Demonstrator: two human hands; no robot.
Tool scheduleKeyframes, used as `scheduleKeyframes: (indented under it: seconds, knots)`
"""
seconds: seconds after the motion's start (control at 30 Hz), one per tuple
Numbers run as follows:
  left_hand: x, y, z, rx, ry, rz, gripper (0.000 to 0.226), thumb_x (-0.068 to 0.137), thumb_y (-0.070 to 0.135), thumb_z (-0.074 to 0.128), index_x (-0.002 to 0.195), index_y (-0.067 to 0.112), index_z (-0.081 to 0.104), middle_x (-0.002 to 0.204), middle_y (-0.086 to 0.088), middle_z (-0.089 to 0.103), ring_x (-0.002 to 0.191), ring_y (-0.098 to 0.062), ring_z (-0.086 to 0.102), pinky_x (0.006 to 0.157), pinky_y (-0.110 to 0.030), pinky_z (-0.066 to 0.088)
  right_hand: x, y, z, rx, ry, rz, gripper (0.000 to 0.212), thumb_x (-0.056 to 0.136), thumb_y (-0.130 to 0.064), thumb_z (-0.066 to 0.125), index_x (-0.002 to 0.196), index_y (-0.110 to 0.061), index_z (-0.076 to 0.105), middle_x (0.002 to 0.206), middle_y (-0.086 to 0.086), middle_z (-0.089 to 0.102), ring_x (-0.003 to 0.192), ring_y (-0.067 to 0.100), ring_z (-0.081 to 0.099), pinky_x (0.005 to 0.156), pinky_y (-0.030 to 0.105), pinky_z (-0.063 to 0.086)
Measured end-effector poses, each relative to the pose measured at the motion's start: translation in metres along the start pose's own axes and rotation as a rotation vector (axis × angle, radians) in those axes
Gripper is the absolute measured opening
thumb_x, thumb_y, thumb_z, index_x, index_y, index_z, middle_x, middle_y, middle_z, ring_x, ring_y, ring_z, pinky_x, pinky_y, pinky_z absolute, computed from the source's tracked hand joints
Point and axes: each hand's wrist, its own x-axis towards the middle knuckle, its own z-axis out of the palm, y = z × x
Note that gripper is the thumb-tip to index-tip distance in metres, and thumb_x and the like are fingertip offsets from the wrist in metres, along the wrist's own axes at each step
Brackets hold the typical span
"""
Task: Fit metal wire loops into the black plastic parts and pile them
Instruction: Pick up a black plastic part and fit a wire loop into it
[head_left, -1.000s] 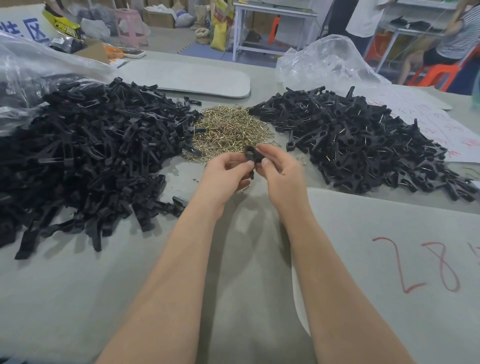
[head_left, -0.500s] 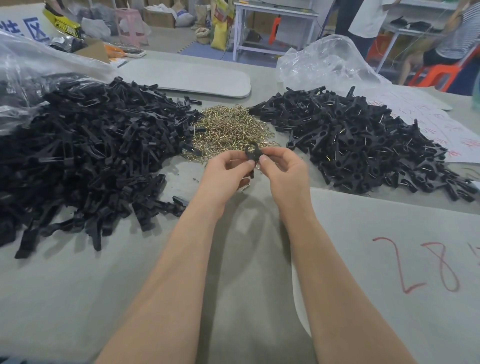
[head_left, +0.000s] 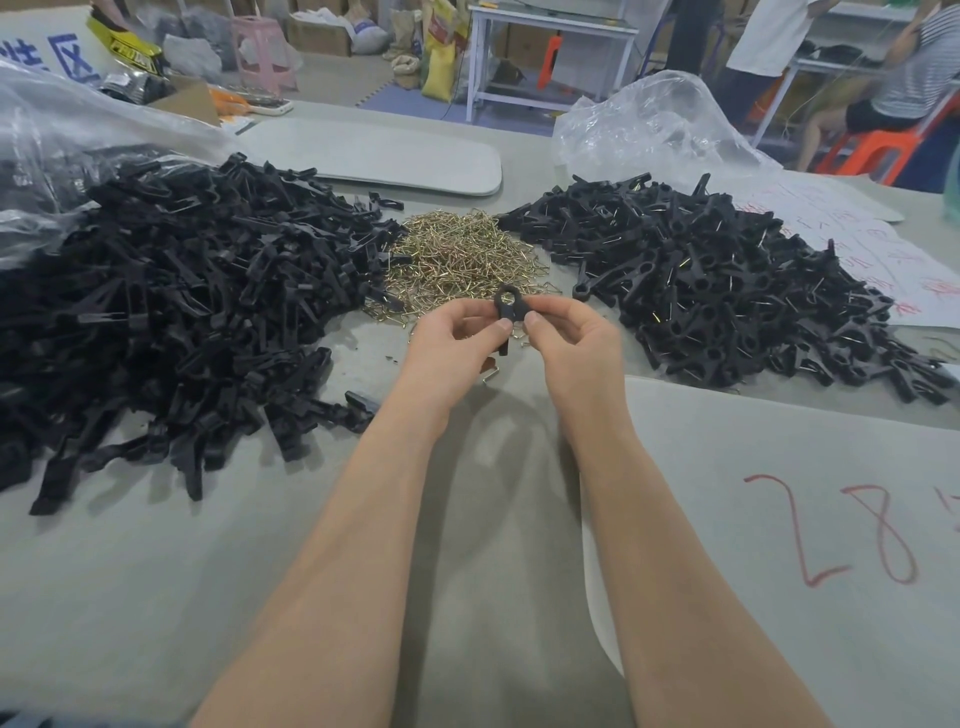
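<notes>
Grey worktop seen from the head camera, clock directions taken from the picture's centre.

- **Unfitted stock:** a broad pile of black plastic parts fills 9 to 11 o'clock, spilling from a clear plastic bag at 10 o'clock.
- **Second pile**: at 2 o'clock, the same black parts, many showing glints of wire.
- **Grey sheet**: at 4 o'clock, hand-marked in red "28"; a further stroke is cut by the edge.
- **White paper**: at 3 o'clock, red handwriting too blurred to read.
- **Blue characters**: large print at 10 o'clock, partly cropped and not legible.
- **Heap of metal wire loops**: brass-coloured, at 12 o'clock, between the two piles.
- **Hands:** the left hand and right hand meet just nearer than the wire heap, fingers curled, thumbs and forefingers pinching a single part between them.
- **Held part**: matt black, its ring-shaped end upright above the fingertips, a narrow shank hanging between the thumbs, clear of the worktop. Whether a loop is seated in it cannot be told.
</notes>
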Motion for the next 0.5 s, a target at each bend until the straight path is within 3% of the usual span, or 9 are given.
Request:
scheduleKeyframes:
  seconds: [0.2, 0.37, 0.5]
  knots:
    - [0.0003, 0.0001, 0.0002, -0.001, -0.009, -0.005, 0.015, 0.089, 0.009, 0.063, 0.088, 0.024, 0.063, 0.078, 0.007, 0.066, 0.072, -0.004, 0.063, 0.073, -0.023, 0.053, 0.0009, -0.0006, -0.0006, 0.041, -0.004, 0.029, 0.019, 0.09, 0.002, 0.055, 0.104, -0.002, 0.066, 0.1, 0.012, 0.069, 0.087, 0.011, 0.063, 0.086, 0.022, 0.051]
    - [-0.0002, 0.0007, -0.0009, -0.017, -0.007, -0.002, 0.014, 0.089, 0.007, 0.063, 0.089, 0.021, 0.063, 0.074, 0.008, 0.066, 0.068, -0.002, 0.063, 0.068, -0.019, 0.053, -0.0005, -0.0006, 0.0007, 0.04, -0.025, 0.038, 0.019, 0.089, 0.003, 0.056, 0.106, 0.0, 0.065, 0.099, 0.013, 0.069, 0.085, 0.01, 0.063, 0.085, 0.021, 0.051]
    - [-0.0014, 0.0018, -0.0016, -0.04, -0.007, 0.006, 0.014, 0.089, 0.005, 0.062, 0.09, 0.019, 0.065, 0.076, 0.005, 0.068, 0.071, -0.005, 0.064, 0.071, -0.017, 0.054, -0.001, -0.0011, 0.0002, 0.055, -0.039, 0.04, 0.018, 0.089, 0.003, 0.056, 0.101, -0.005, 0.066, 0.092, 0.008, 0.068, 0.078, 0.003, 0.063, 0.079, 0.016, 0.051]
